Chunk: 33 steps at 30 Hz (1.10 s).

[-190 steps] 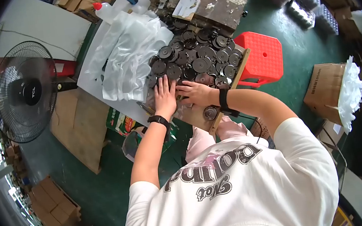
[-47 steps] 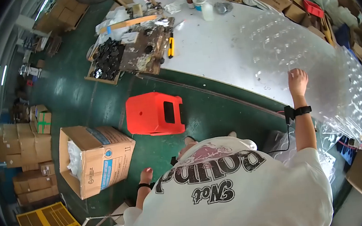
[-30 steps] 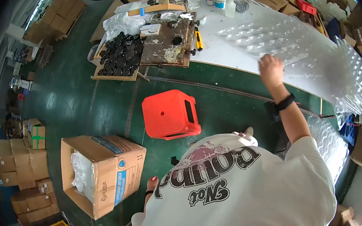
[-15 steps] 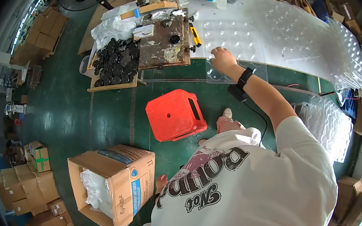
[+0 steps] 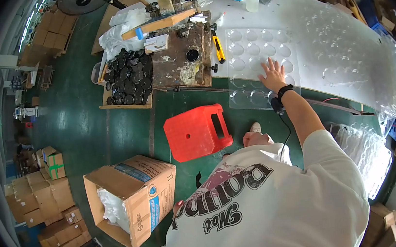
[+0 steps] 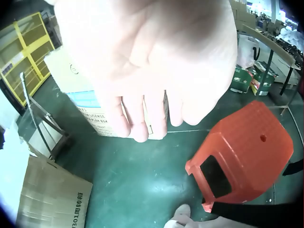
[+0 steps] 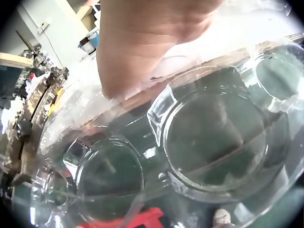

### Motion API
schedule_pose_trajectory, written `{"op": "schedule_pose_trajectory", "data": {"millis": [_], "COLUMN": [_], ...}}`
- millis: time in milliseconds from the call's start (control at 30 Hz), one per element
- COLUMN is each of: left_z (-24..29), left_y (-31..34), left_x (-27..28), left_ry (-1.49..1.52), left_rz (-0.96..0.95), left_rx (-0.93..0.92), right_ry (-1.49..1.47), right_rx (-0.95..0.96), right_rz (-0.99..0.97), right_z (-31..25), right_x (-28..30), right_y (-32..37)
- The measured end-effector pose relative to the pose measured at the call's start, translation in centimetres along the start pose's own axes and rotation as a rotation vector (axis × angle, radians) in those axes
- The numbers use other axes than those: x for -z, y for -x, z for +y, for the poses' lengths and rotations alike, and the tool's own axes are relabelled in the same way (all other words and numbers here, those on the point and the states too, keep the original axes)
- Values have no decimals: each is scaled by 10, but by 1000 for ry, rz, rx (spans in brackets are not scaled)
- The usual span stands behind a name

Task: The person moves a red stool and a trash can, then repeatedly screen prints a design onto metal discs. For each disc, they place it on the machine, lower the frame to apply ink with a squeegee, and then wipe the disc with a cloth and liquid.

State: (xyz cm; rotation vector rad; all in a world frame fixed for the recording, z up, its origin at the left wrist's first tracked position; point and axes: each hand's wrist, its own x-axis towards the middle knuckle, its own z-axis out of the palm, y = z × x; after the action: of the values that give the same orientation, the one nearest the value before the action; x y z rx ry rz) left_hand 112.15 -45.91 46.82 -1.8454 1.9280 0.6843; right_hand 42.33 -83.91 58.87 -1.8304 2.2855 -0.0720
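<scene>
Rests right grip (image 5: 274, 76), fingers spread, on 1 clear, glossy plastic sheet (image 5: 254, 49) with round pockets, partly overhanging the smooth bench (image 5: 232, 17). Hangs left grip (image 6: 147, 61), fingers extended, above the floor (image 6: 128, 175). Has around 1 yellow cutter (image 5: 219, 49), 1 red plastic stool (image 5: 196, 133), 1 cardboard carton (image 5: 160, 203) and round black discs (image 5: 129, 77), too crowded to count.
</scene>
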Motion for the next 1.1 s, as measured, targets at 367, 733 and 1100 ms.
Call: {"op": "schedule_pose_trajectory", "data": {"millis": [367, 733, 1100], "left_z": [130, 133, 171], "left_y": [-34, -177, -420], "left_x": [225, 420, 591], "left_ry": [336, 321, -33], "left_rz": [-5, 317, 230], "left_rx": [285, 163, -268], "right_ry": [-5, 9, 16], "right_rx": [-10, -47, -45], "right_rz": [90, 55, 131], "right_z": [2, 1, -3], "right_x": [-15, -8, -9], "right_y": [-45, -45, -49]}}
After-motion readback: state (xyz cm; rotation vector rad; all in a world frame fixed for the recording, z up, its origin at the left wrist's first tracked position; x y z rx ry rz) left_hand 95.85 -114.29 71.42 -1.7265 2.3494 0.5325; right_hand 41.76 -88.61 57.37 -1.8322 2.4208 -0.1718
